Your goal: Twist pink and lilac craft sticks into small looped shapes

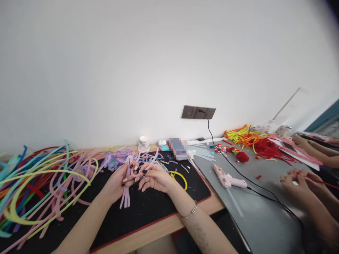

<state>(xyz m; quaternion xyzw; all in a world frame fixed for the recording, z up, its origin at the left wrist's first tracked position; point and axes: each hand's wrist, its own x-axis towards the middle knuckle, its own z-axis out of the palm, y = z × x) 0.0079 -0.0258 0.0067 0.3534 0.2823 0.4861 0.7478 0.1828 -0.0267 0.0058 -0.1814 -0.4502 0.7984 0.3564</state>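
Note:
My left hand (pixel 120 180) is closed round a small bundle of lilac pipe cleaners (pixel 126 198), whose loose ends hang below the fingers. A pink pipe cleaner (pixel 153 161) curves in a loop beside the bundle, its free end pointing up and right. Thumb and forefinger of my right hand (pixel 155 179) pinch this pink stem, while the other fingers are loosely curled. Both hands are above the black mat (pixel 143 215). Where the pink stem meets the lilac bundle is partly hidden by my fingers.
Long coloured pipe cleaners (pixel 50 187) heap up at left. Behind my hands stand a paper cup (pixel 143 144) and a blurred phone (pixel 178 148). A yellow ring (pixel 182 180) lies on the mat. A corded glue gun (pixel 229 179) rests on the grey table, near another person's hands (pixel 299 180).

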